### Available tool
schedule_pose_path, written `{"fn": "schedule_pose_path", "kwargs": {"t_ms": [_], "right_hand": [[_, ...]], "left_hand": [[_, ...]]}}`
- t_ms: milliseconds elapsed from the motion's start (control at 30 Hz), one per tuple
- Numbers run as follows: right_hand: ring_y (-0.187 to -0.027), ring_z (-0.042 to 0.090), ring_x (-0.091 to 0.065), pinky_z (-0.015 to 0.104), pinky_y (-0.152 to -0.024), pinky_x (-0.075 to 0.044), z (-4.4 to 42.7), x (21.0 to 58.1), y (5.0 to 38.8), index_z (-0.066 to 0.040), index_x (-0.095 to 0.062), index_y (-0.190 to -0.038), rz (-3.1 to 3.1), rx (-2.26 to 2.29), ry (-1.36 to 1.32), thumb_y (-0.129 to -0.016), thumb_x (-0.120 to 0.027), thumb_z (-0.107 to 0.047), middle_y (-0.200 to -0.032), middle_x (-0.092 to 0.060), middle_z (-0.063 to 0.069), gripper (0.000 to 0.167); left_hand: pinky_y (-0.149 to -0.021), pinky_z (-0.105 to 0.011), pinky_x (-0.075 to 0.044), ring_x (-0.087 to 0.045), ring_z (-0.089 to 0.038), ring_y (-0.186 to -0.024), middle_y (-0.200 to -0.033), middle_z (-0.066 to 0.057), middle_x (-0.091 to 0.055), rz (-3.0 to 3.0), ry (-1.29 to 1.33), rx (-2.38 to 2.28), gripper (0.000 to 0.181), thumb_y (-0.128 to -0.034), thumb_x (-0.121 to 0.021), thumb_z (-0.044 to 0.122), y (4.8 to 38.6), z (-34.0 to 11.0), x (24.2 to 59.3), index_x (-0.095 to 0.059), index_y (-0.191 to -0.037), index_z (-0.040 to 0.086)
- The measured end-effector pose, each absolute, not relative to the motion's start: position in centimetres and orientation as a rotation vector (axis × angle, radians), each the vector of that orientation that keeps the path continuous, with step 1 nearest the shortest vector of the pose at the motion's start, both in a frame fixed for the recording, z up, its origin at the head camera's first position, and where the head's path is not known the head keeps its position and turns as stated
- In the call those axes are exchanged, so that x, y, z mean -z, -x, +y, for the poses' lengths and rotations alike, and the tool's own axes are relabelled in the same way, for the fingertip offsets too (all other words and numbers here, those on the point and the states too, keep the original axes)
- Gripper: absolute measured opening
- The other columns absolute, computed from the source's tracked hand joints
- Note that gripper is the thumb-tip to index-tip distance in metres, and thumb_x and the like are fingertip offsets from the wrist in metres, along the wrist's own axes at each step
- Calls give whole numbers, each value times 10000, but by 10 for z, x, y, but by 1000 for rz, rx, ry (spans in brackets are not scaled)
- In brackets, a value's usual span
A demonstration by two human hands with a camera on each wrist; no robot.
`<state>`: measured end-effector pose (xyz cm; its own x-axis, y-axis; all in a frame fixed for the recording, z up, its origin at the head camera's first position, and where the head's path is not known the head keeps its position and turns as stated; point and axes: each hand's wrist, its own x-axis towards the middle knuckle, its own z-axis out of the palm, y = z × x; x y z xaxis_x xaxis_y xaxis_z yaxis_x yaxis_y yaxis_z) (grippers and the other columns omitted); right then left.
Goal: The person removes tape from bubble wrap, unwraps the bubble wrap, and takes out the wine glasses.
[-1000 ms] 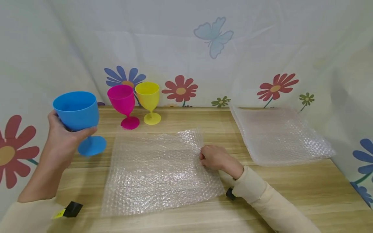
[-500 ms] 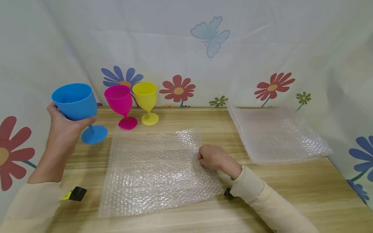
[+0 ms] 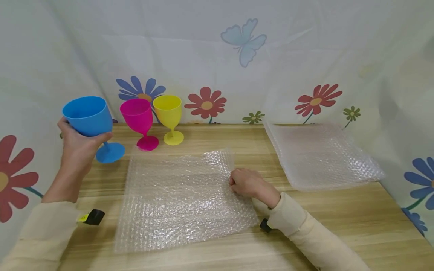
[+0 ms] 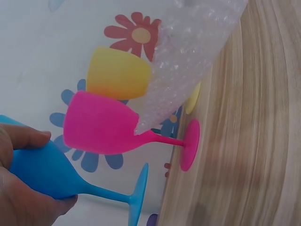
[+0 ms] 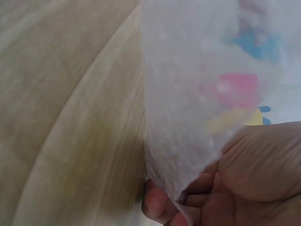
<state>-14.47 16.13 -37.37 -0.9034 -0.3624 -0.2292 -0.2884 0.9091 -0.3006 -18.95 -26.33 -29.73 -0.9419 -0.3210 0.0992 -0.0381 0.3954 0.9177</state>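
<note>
My left hand [image 3: 79, 148] grips a blue goblet [image 3: 89, 116] around its bowl, at the table's left side. In the left wrist view the goblet's foot [image 4: 138, 195] stands apart from the tabletop. A magenta goblet [image 3: 138, 116] and a yellow goblet [image 3: 168, 112] stand upright side by side at the back, just right of the blue one. A clear piece of bubble wrap [image 3: 176, 199] lies in front of them. My right hand [image 3: 246, 183] pinches its right edge with curled fingers. In the right wrist view this wrap [image 5: 183, 94] rises from the fingers and partly veils the goblets.
Another piece of bubble wrap [image 3: 325, 158] lies at the back right of the wooden table [image 3: 339, 226]. A white cloth backdrop [image 3: 190, 49] with printed flowers and a butterfly stands behind the table and along both sides.
My left hand has moved forward and slightly right with the blue goblet, raising its foot in the view. The right hand keeps its pinch on the bubble wrap.
</note>
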Motion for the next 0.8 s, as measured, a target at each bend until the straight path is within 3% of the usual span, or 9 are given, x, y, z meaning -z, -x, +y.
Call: {"fn": "schedule_pose_path", "kwargs": {"t_ms": [800], "right_hand": [[-753, 157, -559, 383, -689, -479, 162, 374, 145, -181, -671, -824, 2791, 373, 453, -959, -720, -136, -843, -622, -48, 150]], "left_hand": [[-1223, -604, -145, -21, -308, -1575, -1711, -61, 4, -2356, -370, 1665, 1084, -957, -725, 318, 226, -273, 329, 161, -1581, 323]]}}
